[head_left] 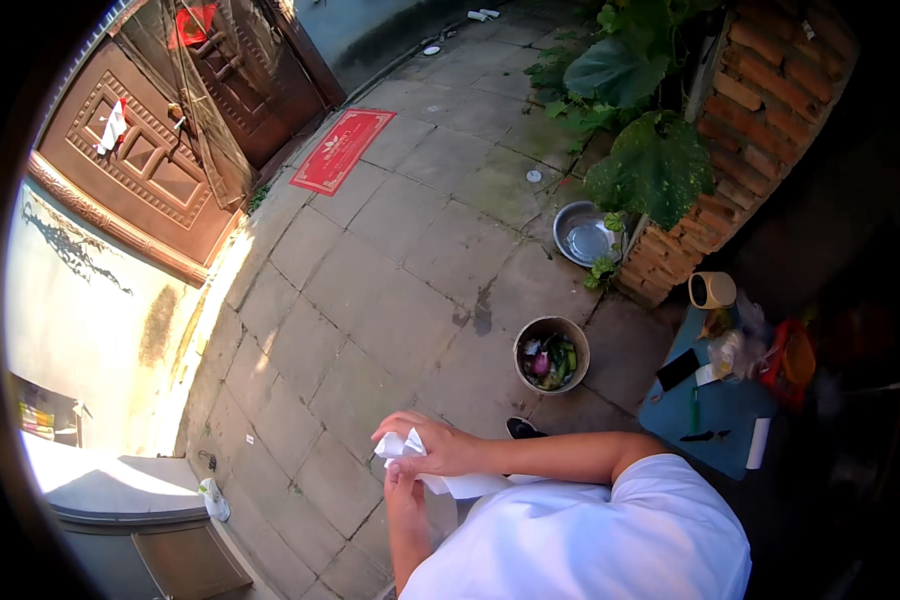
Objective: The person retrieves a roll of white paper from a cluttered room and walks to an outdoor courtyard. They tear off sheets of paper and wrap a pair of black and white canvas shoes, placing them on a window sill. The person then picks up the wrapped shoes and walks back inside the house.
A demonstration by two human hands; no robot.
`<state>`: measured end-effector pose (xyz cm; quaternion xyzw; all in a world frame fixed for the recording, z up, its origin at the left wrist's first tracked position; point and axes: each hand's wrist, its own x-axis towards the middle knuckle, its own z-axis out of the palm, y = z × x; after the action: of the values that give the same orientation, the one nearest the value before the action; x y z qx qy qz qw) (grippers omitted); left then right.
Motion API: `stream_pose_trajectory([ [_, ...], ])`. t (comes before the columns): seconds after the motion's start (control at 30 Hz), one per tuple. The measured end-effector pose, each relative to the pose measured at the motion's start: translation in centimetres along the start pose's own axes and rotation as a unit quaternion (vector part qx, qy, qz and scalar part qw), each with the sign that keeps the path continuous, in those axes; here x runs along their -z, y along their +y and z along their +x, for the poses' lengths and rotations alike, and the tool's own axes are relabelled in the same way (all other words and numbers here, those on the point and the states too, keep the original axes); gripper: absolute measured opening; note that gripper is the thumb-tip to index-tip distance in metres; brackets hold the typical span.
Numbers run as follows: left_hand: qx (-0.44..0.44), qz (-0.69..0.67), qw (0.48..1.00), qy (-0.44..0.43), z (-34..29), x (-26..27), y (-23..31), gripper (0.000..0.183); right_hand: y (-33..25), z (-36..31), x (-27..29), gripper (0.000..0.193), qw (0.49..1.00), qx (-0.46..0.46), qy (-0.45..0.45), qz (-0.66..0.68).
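The white tissue [400, 443] was between your two hands, to the left of the bucket [551, 325] and nearer to your body than it. It poked out past the thumb side of your right hand [440, 450], with your left hand [403, 484] just beneath it.

Your right hand was mostly closed, its fingers bent over the tissue and gripping it. Your left hand was drawn in too, its fingertips pinching the tissue's lower edge.

The tissue looked crumpled, with folded peaks sticking up. More white material showed under your right wrist, but you could not tell whether it was joined to that piece.

Green and purple scraps [542, 364] lay inside the bucket. A dark shoe [523, 428] stood just on its near side. Beyond the bucket and slightly to its right sat a metal basin [587, 240]; far beyond it to the left lay a red mat [344, 150]. To the bucket's right stood a blue table [670, 420] bearing a black phone [678, 370] and a white roll [759, 443].
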<state>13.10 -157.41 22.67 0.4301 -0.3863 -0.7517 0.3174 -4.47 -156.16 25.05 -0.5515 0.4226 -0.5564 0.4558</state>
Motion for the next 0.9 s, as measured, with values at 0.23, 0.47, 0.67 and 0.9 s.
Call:
stream_pose_trajectory([
  [0.23, 0.09, 0.01, 0.991, -0.101, 9.2, 0.7, 5.0, 0.047, 3.9, 6.2, 1.0, 0.043, 0.977, -0.138, 0.158, -0.036],
  [0.47, 0.106, 0.012, 0.978, -0.179, 19.5, 5.0, 12.3, 0.049, 5.6, 17.7, -1.7, 0.045, 0.936, -0.012, 0.292, -0.196],
  [0.67, 0.08, -0.058, 0.987, -0.13, 27.5, 9.8, 17.9, 0.043, 5.4, 27.8, -2.7, 0.05, 0.947, 0.013, 0.289, -0.138],
  [0.9, 0.028, -0.115, 0.987, -0.106, 39.2, 11.7, 22.1, 0.04, 9.1, 34.0, 3.5, 0.05, 0.925, -0.042, 0.374, -0.051],
])
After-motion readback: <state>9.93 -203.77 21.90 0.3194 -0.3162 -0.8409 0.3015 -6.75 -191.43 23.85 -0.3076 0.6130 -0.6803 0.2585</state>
